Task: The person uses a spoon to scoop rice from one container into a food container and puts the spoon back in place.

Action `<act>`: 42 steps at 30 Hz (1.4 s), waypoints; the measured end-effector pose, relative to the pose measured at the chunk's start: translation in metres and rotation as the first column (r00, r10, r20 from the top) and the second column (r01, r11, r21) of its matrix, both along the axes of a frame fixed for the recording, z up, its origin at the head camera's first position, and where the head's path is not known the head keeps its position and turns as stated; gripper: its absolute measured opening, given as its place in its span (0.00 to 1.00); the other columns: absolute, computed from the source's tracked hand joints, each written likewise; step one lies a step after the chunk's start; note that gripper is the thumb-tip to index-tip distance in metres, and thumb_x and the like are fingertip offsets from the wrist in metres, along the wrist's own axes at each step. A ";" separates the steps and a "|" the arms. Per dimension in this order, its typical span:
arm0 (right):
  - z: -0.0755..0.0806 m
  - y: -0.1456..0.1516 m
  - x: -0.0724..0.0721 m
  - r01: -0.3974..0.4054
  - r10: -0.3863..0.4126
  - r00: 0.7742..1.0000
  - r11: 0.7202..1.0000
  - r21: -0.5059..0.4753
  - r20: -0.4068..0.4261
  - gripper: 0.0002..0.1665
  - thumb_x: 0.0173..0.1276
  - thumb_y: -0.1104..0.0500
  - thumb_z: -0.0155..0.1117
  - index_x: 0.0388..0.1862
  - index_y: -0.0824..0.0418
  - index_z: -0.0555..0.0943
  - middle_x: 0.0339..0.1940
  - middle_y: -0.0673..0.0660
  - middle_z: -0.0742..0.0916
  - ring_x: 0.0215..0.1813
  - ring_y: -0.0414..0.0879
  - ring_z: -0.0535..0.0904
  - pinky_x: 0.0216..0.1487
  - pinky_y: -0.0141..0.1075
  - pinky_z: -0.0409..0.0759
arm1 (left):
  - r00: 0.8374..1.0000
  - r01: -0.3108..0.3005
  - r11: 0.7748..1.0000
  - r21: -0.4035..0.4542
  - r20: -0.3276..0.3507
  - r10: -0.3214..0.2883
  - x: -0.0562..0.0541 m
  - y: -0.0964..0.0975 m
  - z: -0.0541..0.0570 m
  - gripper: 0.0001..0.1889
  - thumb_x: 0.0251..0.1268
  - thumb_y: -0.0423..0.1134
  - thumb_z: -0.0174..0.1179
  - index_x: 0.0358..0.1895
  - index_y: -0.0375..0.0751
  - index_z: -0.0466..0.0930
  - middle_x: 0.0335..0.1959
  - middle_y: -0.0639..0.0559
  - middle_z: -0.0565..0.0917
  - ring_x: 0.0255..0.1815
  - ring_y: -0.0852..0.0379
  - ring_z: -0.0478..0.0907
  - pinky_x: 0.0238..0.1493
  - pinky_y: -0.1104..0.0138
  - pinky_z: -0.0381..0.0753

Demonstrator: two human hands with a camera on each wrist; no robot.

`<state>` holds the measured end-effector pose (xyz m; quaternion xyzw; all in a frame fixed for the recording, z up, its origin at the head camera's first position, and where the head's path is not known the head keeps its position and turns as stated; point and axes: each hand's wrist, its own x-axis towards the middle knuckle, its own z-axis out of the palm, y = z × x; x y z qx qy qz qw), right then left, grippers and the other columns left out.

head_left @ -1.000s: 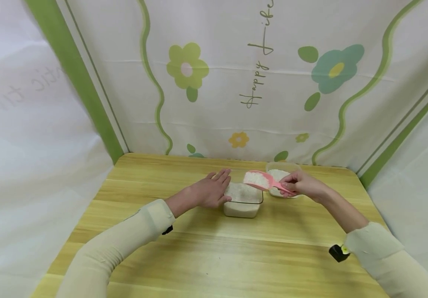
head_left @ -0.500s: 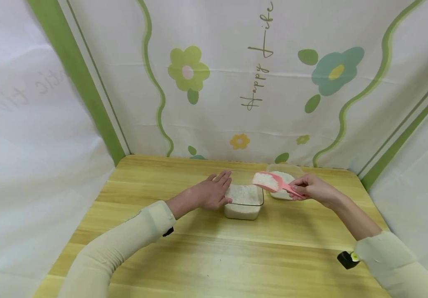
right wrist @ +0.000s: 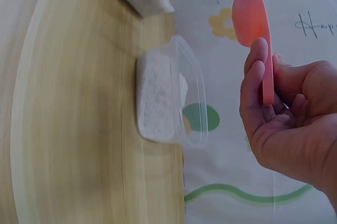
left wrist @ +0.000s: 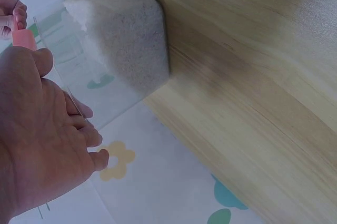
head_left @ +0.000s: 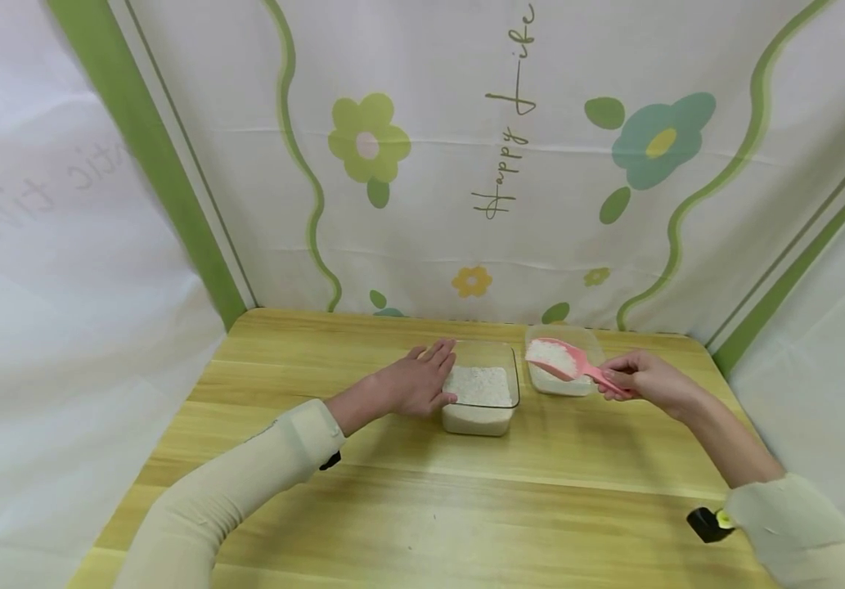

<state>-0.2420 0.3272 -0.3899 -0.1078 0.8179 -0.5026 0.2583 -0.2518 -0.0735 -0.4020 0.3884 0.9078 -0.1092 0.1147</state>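
Note:
My right hand (head_left: 650, 383) pinches the handle of a pink scoop (head_left: 582, 365). White grains, which look like rice, fill the scoop's bowl. The scoop hangs over a clear plastic tub (right wrist: 158, 92) that holds more of the white grains. To the left stands a clear rectangular glass container (head_left: 477, 421), partly filled with the same kind of grains. My left hand (head_left: 416, 383) lies against the left rim of that container, its fingers extended. In the left wrist view, the fingertips (left wrist: 92, 138) reach along the glass edge.
Both containers stand near the back of a wooden table (head_left: 422, 507). Behind it hangs a white curtain (head_left: 422, 164) printed with flowers and lettering. More white curtain closes in the left and right sides.
My right hand has moved right with the loaded scoop, from above the glass container to above the plastic tub. My left hand has stayed at the glass rim.

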 end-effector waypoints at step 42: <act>-0.012 0.061 -0.012 0.139 -0.116 0.986 0.968 0.207 -0.121 0.24 0.80 0.66 0.46 0.60 0.89 0.68 0.34 0.52 0.89 0.35 0.37 0.86 0.39 0.30 0.85 | 1.000 0.001 1.000 -0.008 -0.009 -0.001 -0.002 0.001 -0.002 0.40 0.80 0.62 0.30 0.81 0.34 0.43 0.83 0.40 0.38 0.84 0.47 0.37 0.80 0.52 0.51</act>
